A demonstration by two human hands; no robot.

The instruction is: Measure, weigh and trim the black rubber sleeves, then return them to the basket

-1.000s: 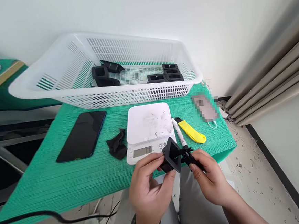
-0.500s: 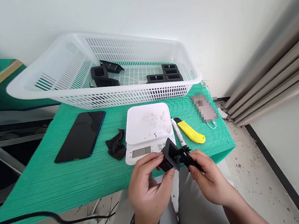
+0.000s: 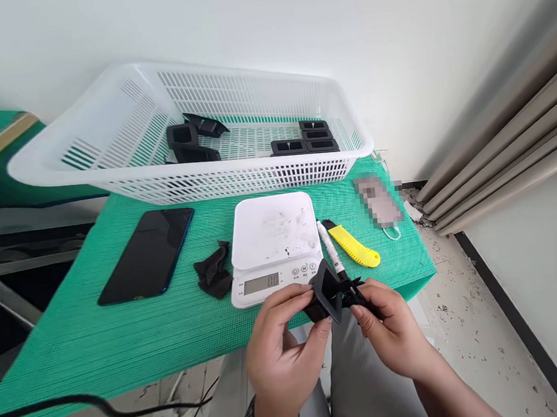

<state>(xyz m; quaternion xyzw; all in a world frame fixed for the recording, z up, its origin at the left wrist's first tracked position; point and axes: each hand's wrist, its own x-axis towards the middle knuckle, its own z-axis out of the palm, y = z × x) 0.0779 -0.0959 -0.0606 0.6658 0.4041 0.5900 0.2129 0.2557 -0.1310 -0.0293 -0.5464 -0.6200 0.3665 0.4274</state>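
Note:
My left hand (image 3: 287,349) pinches a black frame-like plastic part (image 3: 324,293) over the front edge of the green-covered table. My right hand (image 3: 391,322) is closed on a dark tool (image 3: 360,297), whose end meets the open side of the black part. The tool's exact shape is hard to make out. Just behind my hands lies a white digital scale (image 3: 275,234), with dark specks on its plate. Beside the scale are a white marker (image 3: 330,248) and a yellow cutter (image 3: 356,244).
A white plastic basket (image 3: 236,165) at the back holds several black parts (image 3: 319,134). A dark phone (image 3: 146,254) and a crumpled black cloth (image 3: 214,271) lie left of the scale. A blurred pale object (image 3: 379,200) is at the right; a black cable (image 3: 95,401) crosses the lower left.
Both hands have shifted slightly right, and the black part has turned a little against the tool. The surroundings have moved slightly left in the view.

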